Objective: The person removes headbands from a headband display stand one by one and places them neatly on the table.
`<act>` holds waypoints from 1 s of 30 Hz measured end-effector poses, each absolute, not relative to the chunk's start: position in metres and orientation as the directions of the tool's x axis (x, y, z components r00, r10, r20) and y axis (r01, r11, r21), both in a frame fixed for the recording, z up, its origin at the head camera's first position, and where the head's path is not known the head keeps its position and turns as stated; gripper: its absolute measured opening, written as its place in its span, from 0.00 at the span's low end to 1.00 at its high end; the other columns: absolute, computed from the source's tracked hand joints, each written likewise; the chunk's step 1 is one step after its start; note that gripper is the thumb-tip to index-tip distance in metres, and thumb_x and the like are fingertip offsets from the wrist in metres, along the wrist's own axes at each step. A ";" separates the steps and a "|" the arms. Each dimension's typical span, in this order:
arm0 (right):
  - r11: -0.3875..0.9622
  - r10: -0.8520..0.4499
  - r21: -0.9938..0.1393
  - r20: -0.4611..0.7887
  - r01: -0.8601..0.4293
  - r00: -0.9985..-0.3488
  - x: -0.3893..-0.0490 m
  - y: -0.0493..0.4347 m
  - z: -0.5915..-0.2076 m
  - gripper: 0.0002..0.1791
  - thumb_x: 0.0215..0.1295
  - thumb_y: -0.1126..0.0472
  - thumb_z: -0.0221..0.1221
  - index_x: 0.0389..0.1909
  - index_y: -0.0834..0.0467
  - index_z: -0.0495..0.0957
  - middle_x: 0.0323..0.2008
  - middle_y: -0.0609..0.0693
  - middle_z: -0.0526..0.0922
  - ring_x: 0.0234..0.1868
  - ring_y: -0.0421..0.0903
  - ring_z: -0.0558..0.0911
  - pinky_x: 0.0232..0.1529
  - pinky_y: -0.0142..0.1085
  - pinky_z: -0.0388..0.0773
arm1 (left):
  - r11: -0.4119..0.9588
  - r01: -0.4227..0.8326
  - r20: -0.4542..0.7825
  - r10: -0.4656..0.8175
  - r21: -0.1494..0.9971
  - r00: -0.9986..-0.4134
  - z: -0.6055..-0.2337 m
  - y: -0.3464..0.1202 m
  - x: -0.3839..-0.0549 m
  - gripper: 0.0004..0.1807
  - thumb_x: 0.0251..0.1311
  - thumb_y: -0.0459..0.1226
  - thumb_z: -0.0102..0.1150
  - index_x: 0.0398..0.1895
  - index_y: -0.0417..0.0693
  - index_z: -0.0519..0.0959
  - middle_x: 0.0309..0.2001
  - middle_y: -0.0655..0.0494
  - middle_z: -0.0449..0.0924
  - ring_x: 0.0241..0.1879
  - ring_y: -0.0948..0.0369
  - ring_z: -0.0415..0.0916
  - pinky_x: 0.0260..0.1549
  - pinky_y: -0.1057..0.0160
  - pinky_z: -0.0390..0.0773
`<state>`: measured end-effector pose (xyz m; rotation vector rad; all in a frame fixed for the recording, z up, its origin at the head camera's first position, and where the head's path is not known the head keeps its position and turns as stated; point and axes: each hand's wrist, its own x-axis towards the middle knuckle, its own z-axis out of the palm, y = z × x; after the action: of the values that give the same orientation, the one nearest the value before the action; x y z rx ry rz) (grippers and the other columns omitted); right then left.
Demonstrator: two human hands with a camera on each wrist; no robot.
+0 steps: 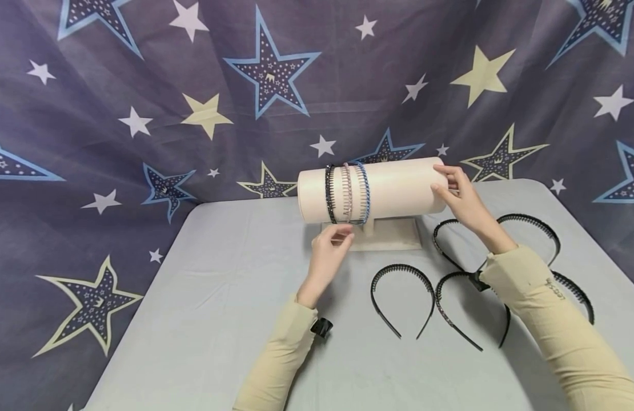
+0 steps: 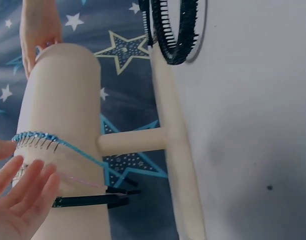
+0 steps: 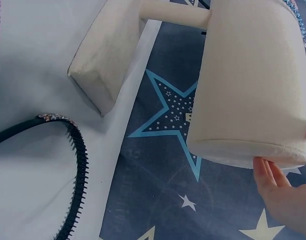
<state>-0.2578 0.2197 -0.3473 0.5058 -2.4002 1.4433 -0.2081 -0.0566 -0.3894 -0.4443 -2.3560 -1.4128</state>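
Observation:
A cream padded display roll (image 1: 404, 188) stands level on a post above its flat base (image 1: 401, 235). Three toothed headbands sit side by side round its left half: black (image 1: 329, 197), pink (image 1: 348, 197) and blue (image 1: 367, 197). My right hand (image 1: 463, 200) grips the roll's right end, thumb on the front, fingers round the end face; the right wrist view shows its fingertips at that rim (image 3: 250, 147). Just below the bands' lower front is my left hand (image 1: 329, 254). Its fingers are loosely bent with nothing between them, close to the blue band (image 2: 38, 135) in the left wrist view.
Several black toothed headbands lie on the pale cloth-covered table (image 1: 219, 297): one (image 1: 399, 267) in front of the base, others (image 1: 530, 217) at the right, partly under my right forearm. A star-printed curtain (image 1: 157, 74) hangs behind the roll.

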 end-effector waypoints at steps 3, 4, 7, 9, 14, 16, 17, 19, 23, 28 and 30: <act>0.438 -0.145 -0.785 0.419 -0.438 -0.896 -0.257 0.220 -0.346 0.23 0.65 0.63 0.46 0.59 0.67 0.57 0.48 0.65 0.64 0.41 0.34 0.65 0.41 0.25 0.64 | 0.449 0.459 0.511 0.007 0.766 -0.860 -0.384 -0.057 -0.208 0.10 0.52 0.31 0.57 0.38 0.38 0.77 0.36 0.48 0.79 0.33 0.57 0.77 0.33 0.67 0.78; 0.443 -0.143 -0.783 0.419 -0.436 -0.897 -0.257 0.220 -0.345 0.24 0.65 0.63 0.46 0.60 0.67 0.57 0.48 0.65 0.64 0.42 0.35 0.65 0.41 0.25 0.65 | 0.449 0.463 0.524 -0.014 0.764 -0.851 -0.383 -0.057 -0.208 0.10 0.52 0.31 0.57 0.38 0.37 0.77 0.36 0.48 0.78 0.33 0.57 0.77 0.34 0.66 0.78; 0.458 -0.138 -0.780 0.411 -0.426 -0.901 -0.257 0.221 -0.345 0.24 0.65 0.63 0.46 0.60 0.66 0.56 0.49 0.66 0.65 0.43 0.39 0.67 0.40 0.26 0.66 | 0.440 0.479 0.561 -0.071 0.760 -0.825 -0.378 -0.058 -0.209 0.10 0.53 0.30 0.56 0.39 0.36 0.77 0.37 0.46 0.78 0.34 0.56 0.77 0.34 0.64 0.78; 0.460 -0.142 -0.780 0.408 -0.425 -0.902 -0.257 0.222 -0.345 0.24 0.66 0.62 0.45 0.61 0.65 0.56 0.49 0.67 0.65 0.44 0.43 0.67 0.41 0.30 0.67 | 0.447 0.486 0.585 -0.107 0.751 -0.804 -0.376 -0.058 -0.211 0.10 0.53 0.30 0.56 0.40 0.37 0.76 0.37 0.45 0.77 0.34 0.55 0.76 0.34 0.65 0.78; 0.400 -0.156 -0.794 0.433 -0.457 -0.888 -0.255 0.222 -0.346 0.24 0.66 0.56 0.46 0.60 0.61 0.58 0.46 0.67 0.64 0.45 0.51 0.68 0.42 0.36 0.68 | 0.482 0.481 0.614 -0.163 0.732 -0.772 -0.371 -0.060 -0.213 0.12 0.52 0.30 0.56 0.41 0.37 0.76 0.38 0.45 0.74 0.36 0.55 0.75 0.35 0.65 0.78; 0.387 -0.156 -0.797 0.439 -0.464 -0.885 -0.255 0.221 -0.346 0.24 0.65 0.55 0.46 0.60 0.61 0.59 0.46 0.67 0.64 0.44 0.51 0.68 0.42 0.37 0.68 | 0.493 0.467 0.609 -0.174 0.734 -0.774 -0.369 -0.060 -0.215 0.13 0.52 0.30 0.56 0.42 0.36 0.75 0.40 0.45 0.73 0.38 0.55 0.74 0.36 0.66 0.77; 0.387 -0.154 -0.799 0.437 -0.461 -0.886 -0.255 0.221 -0.346 0.24 0.65 0.56 0.46 0.60 0.61 0.59 0.46 0.67 0.65 0.45 0.51 0.68 0.42 0.38 0.68 | 0.496 0.461 0.607 -0.180 0.735 -0.774 -0.369 -0.060 -0.216 0.13 0.52 0.30 0.56 0.43 0.36 0.74 0.40 0.46 0.72 0.38 0.55 0.74 0.37 0.66 0.77; 0.398 -0.153 -0.797 0.430 -0.454 -0.890 -0.256 0.220 -0.347 0.24 0.66 0.57 0.46 0.60 0.62 0.58 0.47 0.66 0.65 0.44 0.49 0.68 0.42 0.34 0.68 | 0.498 0.446 0.597 -0.195 0.744 -0.778 -0.369 -0.060 -0.218 0.14 0.52 0.30 0.56 0.43 0.36 0.74 0.41 0.46 0.72 0.39 0.55 0.74 0.37 0.66 0.76; 0.442 -0.151 -0.789 0.403 -0.426 -0.903 -0.259 0.220 -0.348 0.24 0.66 0.62 0.45 0.61 0.65 0.56 0.48 0.67 0.65 0.44 0.43 0.67 0.40 0.28 0.67 | 0.494 0.428 0.587 -0.226 0.757 -0.778 -0.368 -0.059 -0.223 0.16 0.51 0.31 0.57 0.45 0.37 0.73 0.40 0.47 0.71 0.38 0.56 0.73 0.37 0.66 0.76; 0.455 -0.145 -0.791 0.389 -0.410 -0.910 -0.259 0.220 -0.348 0.24 0.66 0.63 0.45 0.61 0.65 0.55 0.49 0.66 0.65 0.44 0.41 0.66 0.40 0.27 0.67 | 0.506 0.404 0.577 -0.247 0.762 -0.779 -0.366 -0.057 -0.229 0.19 0.51 0.31 0.59 0.47 0.38 0.72 0.39 0.46 0.70 0.34 0.57 0.73 0.35 0.66 0.76; 0.460 -0.144 -0.790 0.385 -0.406 -0.912 -0.257 0.220 -0.346 0.24 0.66 0.63 0.45 0.61 0.65 0.55 0.49 0.66 0.64 0.44 0.42 0.66 0.40 0.28 0.67 | 0.520 0.390 0.571 -0.249 0.760 -0.782 -0.365 -0.055 -0.230 0.19 0.51 0.32 0.59 0.48 0.38 0.72 0.39 0.47 0.69 0.32 0.58 0.72 0.33 0.66 0.75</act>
<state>-0.2572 0.2196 -0.3464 0.4722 -2.4488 1.4312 -0.2301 -0.0551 -0.3651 -0.1136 -2.1160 -1.2785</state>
